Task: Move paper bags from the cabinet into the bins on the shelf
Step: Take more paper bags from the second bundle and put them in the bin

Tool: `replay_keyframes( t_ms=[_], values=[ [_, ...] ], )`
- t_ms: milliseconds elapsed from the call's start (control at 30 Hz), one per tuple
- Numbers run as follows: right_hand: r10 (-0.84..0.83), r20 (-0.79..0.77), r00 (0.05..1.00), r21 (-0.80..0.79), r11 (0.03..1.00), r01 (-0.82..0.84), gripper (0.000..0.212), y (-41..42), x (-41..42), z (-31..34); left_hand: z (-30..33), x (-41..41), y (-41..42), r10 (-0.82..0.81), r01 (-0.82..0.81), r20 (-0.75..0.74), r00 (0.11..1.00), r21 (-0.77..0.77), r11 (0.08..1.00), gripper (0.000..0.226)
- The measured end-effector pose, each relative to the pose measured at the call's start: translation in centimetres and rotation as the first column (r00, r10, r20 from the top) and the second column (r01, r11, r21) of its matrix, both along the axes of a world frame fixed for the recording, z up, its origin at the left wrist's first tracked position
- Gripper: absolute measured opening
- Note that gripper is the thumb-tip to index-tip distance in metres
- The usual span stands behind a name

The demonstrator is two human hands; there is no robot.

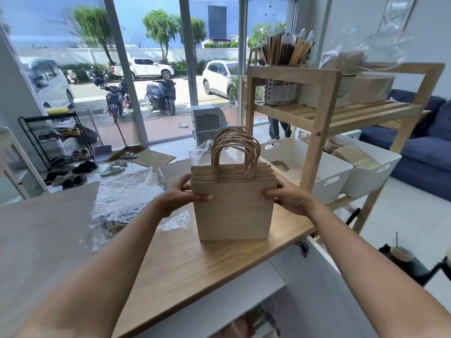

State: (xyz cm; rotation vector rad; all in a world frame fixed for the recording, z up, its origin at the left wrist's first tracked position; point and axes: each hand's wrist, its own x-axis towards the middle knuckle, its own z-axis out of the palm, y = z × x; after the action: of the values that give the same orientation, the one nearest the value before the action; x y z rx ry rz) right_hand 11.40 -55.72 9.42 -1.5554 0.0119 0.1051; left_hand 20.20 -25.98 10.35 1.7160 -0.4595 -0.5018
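Observation:
A stack of brown paper bags with twisted paper handles stands upright on the wooden counter. My left hand grips the stack's left side, thumb in front and fingers behind. On the right side, my right hand grips it the same way. Two white bins sit on the wooden shelf to the right: the near bin holds a few bags, the far bin holds flat brown bags.
Crumpled clear plastic wrap lies on the counter left of the bags. The shelf's upper level carries a holder of straws and wrapped packs. An open white cabinet door is below the counter's right edge. A blue sofa stands behind the shelf.

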Motion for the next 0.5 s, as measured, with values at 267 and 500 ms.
replay_keyframes(
  t_ms=[267, 500],
  values=[
    [0.017, -0.087, 0.996, -0.12, 0.992, -0.028, 0.094, -1.0, -0.2, 0.9, 1.2, 0.2, 0.2, 0.009, -0.01, -0.005, 1.0, -0.043, 0.999, 0.102],
    [0.016, 0.025, 1.0, -0.161, 0.987, -0.012, 0.063, 0.3, -0.1, 1.9, 2.0, 0.3, -0.1, -0.09, 0.089, -0.031, 0.995, -0.025, 0.996, 0.083]
  ],
)
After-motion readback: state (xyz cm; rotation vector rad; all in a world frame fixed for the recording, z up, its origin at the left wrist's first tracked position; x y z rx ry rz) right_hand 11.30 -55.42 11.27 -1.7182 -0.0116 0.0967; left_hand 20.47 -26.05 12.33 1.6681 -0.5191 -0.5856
